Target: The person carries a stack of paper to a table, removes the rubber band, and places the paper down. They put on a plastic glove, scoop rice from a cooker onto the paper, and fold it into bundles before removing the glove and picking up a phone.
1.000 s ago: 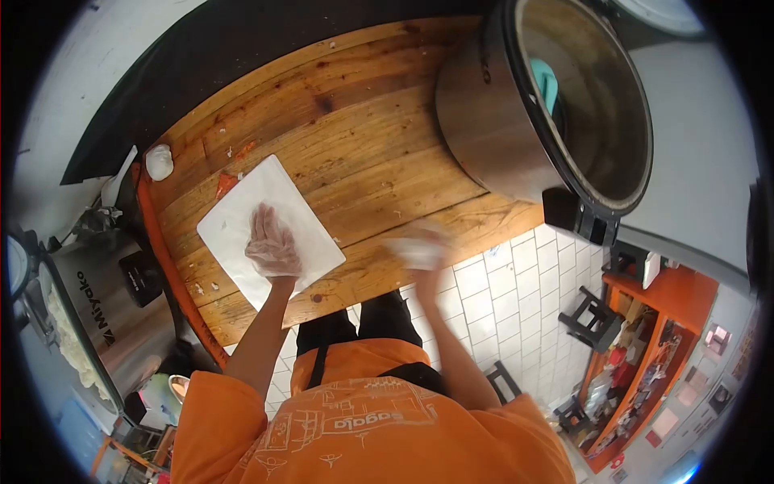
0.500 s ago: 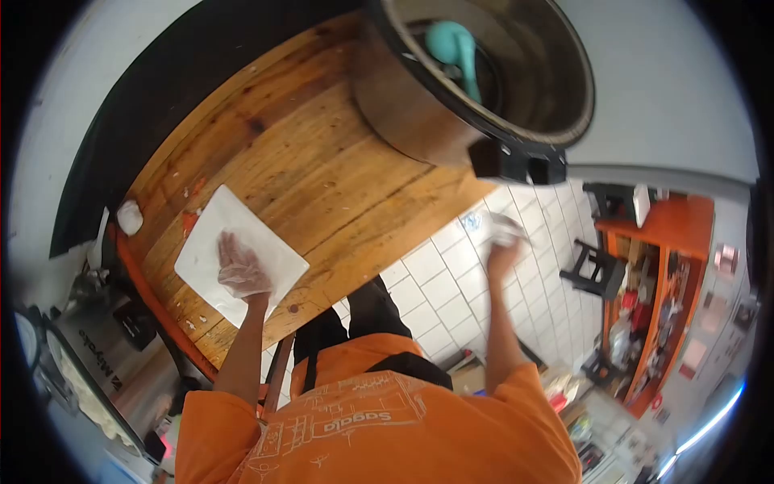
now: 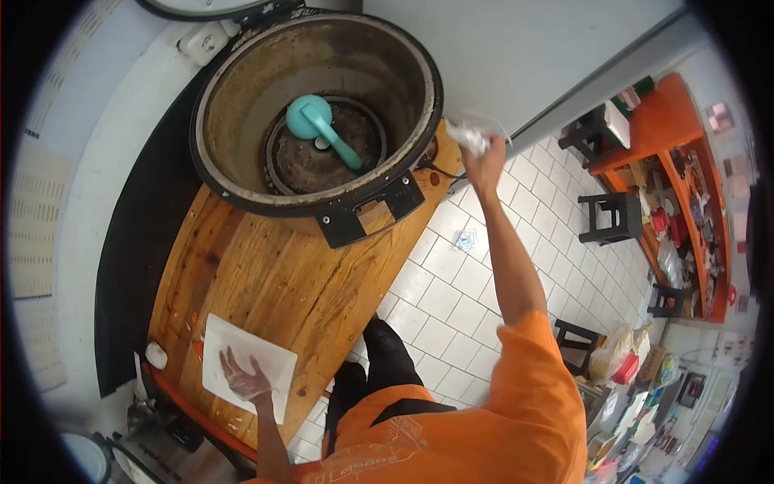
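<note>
My left hand [image 3: 245, 379], in a clear thin plastic glove, lies over a white square sheet [image 3: 278, 363] with its fingers spread. My right hand [image 3: 485, 165] is stretched far forward past the table's right edge, its fingers closed round a crumpled white thing [image 3: 474, 142], smeared by motion, whose kind I cannot tell. To the left of that hand stands a large rice cooker pot [image 3: 415, 145], its lid up and its inside stained. A turquoise scoop [image 3: 310, 117] with a round head rests on the pot's bottom.
The wooden table [image 3: 242, 266] carries the cooker and a few orange scraps. A small white lump [image 3: 156, 355] sits near its left edge. White floor tiles [image 3: 439, 298] lie to the right, with black stools [image 3: 610, 218] and an orange shelf [image 3: 701, 226] beyond.
The view has swung, bringing the cooker further into sight. My right hand has moved forward to beside the cooker with the white thing. My left hand stays over the sheet, its fingers more spread.
</note>
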Tool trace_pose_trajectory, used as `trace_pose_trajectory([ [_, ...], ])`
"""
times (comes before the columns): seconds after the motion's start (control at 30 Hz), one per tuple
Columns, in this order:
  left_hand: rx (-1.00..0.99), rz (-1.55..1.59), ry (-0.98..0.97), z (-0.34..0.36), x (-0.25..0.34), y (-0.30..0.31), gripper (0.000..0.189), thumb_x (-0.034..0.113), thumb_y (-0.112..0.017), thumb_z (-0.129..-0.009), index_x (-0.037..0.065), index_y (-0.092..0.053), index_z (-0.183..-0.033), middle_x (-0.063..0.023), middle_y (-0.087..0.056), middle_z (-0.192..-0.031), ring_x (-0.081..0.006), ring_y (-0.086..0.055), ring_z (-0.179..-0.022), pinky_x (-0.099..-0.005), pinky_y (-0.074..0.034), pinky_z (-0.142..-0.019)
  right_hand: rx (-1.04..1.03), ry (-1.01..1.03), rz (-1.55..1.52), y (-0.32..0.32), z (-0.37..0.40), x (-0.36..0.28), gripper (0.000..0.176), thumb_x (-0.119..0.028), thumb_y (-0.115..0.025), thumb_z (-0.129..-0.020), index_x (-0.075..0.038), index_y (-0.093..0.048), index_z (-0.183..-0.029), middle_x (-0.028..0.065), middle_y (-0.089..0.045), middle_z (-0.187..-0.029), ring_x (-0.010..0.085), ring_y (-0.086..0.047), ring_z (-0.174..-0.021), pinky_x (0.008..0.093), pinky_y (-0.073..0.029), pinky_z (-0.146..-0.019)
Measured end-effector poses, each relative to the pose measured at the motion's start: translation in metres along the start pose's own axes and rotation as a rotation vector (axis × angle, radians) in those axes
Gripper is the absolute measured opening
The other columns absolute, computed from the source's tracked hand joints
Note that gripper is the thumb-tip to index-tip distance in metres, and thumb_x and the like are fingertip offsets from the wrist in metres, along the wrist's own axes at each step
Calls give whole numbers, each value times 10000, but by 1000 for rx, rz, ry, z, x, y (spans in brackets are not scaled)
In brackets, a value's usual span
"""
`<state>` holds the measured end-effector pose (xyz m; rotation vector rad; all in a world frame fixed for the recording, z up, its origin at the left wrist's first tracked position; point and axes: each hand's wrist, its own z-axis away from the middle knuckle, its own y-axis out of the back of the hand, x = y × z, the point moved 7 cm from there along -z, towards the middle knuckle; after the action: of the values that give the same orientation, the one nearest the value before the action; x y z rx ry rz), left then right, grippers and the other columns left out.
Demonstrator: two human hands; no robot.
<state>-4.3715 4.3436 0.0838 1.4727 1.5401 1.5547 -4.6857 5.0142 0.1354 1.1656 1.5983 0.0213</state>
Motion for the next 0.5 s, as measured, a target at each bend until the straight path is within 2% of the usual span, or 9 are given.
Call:
trace_pose_trajectory([
  [0.13,-114,58,40,-2,42,28,674,171,-665,-883,131,-378,-1492,-141,-409,-1507,-330,-445,-1340,-438,-373,-1090,-241,156,224,-60,-39,-25,674,-329,-799,-758,45,-511,-1238,251,-555,-1231,400,-550,-1135,442,-443,-967],
  [0.2,-103,798,348,21,12,28,659,332,-596,-956,171,-313,-1528,-133,-373,-1532,-347,-415,-1360,-462,-370,-1092,-152,162,251,-64,-34,-12,779,-394,-759,-802,67,-455,-1351,250,-521,-1350,396,-530,-1209,436,-433,-1007],
  [0.23,-171,1150,568,37,6,31,655,433,-529,-969,191,-299,-1533,-128,-344,-1549,-359,-380,-1383,-490,-349,-1106,-91,-37,-24,-26,-7,-43,678,-336,-748,-844,68,-478,-1317,235,-557,-1285,366,-552,-1176,435,-430,-1004],
  [0.27,-201,1521,763,52,9,37,666,533,-461,-983,211,-284,-1538,-122,-316,-1566,-370,-345,-1406,-519,-328,-1119,97,111,-31,-4,24,-40,509,-234,-730,-880,60,-525,-1241,200,-605,-1150,314,-591,-1064,405,-446,-967],
  [0.3,-259,1916,687,50,36,53,672,584,-392,-982,233,-267,-1542,-120,-298,-1575,-369,-305,-1427,-539,-305,-1129,77,17,-200,22,69,-79,330,-147,-725,-887,39,-556,-1101,149,-607,-1019,257,-587,-958,363,-455,-920],
  [0.33,-300,2304,520,39,70,73,684,634,-323,-981,255,-249,-1545,-118,-281,-1584,-368,-265,-1449,-560,-281,-1138,-39,55,-217,32,117,-122,204,-89,-700,-892,15,-552,-987,112,-601,-973,218,-569,-908,329,-454,-885],
  [0.37,-79,2304,701,33,81,83,676,639,-300,-982,268,-244,-1544,-116,-274,-1587,-359,-244,-1459,-587,-254,-1140,-356,-45,-405,18,179,-132,158,-40,-687,-876,-18,-543,-939,75,-600,-933,184,-567,-873,317,-473,-851],
  [0.43,196,2417,852,21,103,99,677,654,-264,-978,288,-224,-1546,-109,-253,-1594,-342,-213,-1472,-616,-204,-1148,-1285,-57,-618,-3,294,-250,247,-30,-740,-794,-72,-625,-1008,66,-651,-967,140,-605,-956,304,-501,-844],
  [0.5,286,2548,754,2,102,108,684,665,-252,-973,296,-210,-1549,-104,-239,-1599,-334,-202,-1475,-617,-181,-1153,-1323,570,-791,11,352,-366,333,-58,-792,-754,-35,-654,-1056,82,-674,-917,178,-644,-801,298,-527,-727],
])
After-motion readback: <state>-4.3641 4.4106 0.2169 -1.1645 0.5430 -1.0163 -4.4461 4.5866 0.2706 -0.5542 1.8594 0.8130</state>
